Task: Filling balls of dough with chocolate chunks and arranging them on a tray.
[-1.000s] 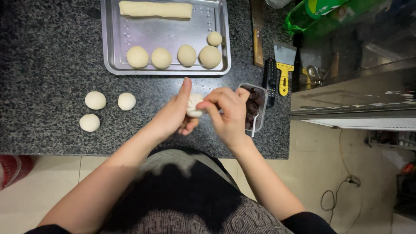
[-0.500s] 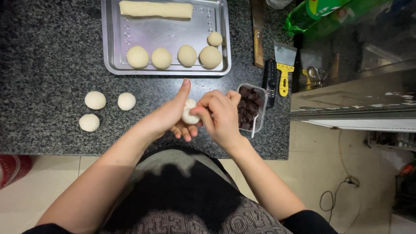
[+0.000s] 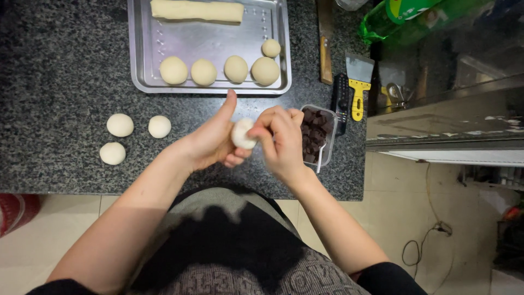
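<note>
1. Two bare hands meet over the front edge of a dark speckled stone counter [image 3: 54, 65], both on one small ball of pale dough [image 3: 242, 133].
2. Left hand [image 3: 210, 143] is cupped under and behind the dough ball, thumb stuck up and away from the rest, the other fingers curled loosely so their tips show below the ball; it cradles the ball rather than clamping it.
3. Right hand [image 3: 283, 143] has its fingers bent and drawn close together, thumb and fingertips pinching at the right side of the ball.
4. So the dough ball sits between the two hands, resting in the left palm and touched by the right fingertips, held above the counter, not on it.
5. Just right of the right hand stands a small clear plastic tub [image 3: 328, 143] of dark brown chunks.
6. Three smooth round dough balls [image 3: 120, 125] lie on the counter to the left, well apart from the hands.
7. Behind the hands is a shiny metal tray [image 3: 213, 38] holding four larger rounded balls in a row, one smaller ball, and a long flat strip of dough [image 3: 196, 11].
8. A yellow-handled scraper [image 3: 358, 82] lies right of the tray.
</note>
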